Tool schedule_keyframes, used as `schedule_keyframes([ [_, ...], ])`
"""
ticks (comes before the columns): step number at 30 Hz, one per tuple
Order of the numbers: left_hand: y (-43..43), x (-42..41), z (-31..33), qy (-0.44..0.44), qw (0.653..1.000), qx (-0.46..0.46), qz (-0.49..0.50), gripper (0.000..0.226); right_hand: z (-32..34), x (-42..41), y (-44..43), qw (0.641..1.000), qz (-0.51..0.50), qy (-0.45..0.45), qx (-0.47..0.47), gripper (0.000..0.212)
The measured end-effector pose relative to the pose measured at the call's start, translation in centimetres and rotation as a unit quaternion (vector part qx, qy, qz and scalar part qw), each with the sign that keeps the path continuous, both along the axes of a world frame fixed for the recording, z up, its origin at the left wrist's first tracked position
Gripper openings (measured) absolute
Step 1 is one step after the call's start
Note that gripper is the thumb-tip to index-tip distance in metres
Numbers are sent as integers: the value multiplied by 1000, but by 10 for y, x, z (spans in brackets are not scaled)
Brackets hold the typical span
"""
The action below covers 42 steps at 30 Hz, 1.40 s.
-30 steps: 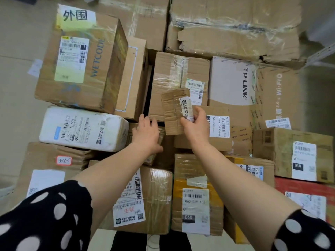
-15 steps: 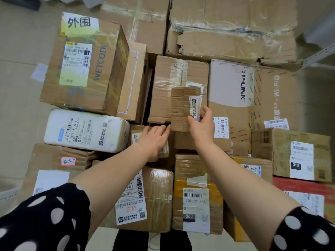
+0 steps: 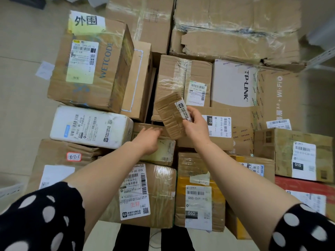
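My right hand [image 3: 196, 125] grips a small brown cardboard parcel [image 3: 170, 115] with a white label on its edge, held tilted above the pile. My left hand [image 3: 148, 139] reaches forward with straight fingers and rests on a low brown box [image 3: 163, 151] in the middle of the pile, just below and left of the held parcel. Its fingertips point toward the dark gap behind that box.
Cardboard parcels cover the floor: a large WETCODE box [image 3: 94, 64] at back left, a white wrapped parcel [image 3: 90, 126] at left, a TP-LINK box [image 3: 253, 93] at right, labelled boxes [image 3: 198, 192] near my feet. Bare floor [image 3: 21, 87] lies at left.
My right hand has tilted the small parcel leftward and brought it slightly lower. My left hand has slid forward and right across the low box, its fingers now stretched out.
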<state>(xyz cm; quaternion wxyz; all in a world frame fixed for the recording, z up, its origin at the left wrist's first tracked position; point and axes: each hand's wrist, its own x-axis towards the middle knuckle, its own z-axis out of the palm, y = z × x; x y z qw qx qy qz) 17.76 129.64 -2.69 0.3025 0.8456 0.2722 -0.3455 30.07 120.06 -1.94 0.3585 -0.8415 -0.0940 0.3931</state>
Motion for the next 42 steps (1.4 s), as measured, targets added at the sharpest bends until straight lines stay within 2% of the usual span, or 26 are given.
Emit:
schedule_keyframes([
  [2,9,-8,11,-23,988,36,151,48,3,-2,3,999,50,-12,-9,52],
  [4,17,-15,24,-38,959,81,267,38,6,-3,7,993,107,-31,-29,51],
  [8,12,-23,41,-32,913,69,400,38,12,-11,14,972,214,-56,-78,51],
  [10,1,-25,43,-48,914,52,400,55,14,-17,17,956,270,-66,-100,50],
  [12,-8,-25,43,-63,936,57,343,66,14,-24,20,943,310,-59,-109,48],
  [16,-12,-29,35,-46,972,77,218,63,12,-34,21,921,365,-58,-121,40],
  [21,-10,-33,24,-25,985,74,151,46,11,-34,13,917,366,-74,-139,34],
  [24,-9,-27,20,-49,986,100,122,48,11,-29,9,920,359,-81,-136,43],
  [26,-7,-16,23,-92,982,108,128,53,13,-19,7,937,308,-102,-130,49],
  [29,-7,15,32,-141,974,71,163,51,18,9,-5,961,190,-149,-134,51],
  [32,-13,54,32,-116,969,27,218,44,20,44,-24,967,90,-163,-175,56],
  [36,-24,101,16,-41,965,-25,257,34,9,84,-52,963,28,-81,-255,60],
  [40,-41,125,-2,17,951,-62,303,33,-5,104,-68,966,33,-10,-257,51],
  [42,-47,132,-7,22,945,-52,321,33,-8,114,-75,966,34,-4,-256,51],
])
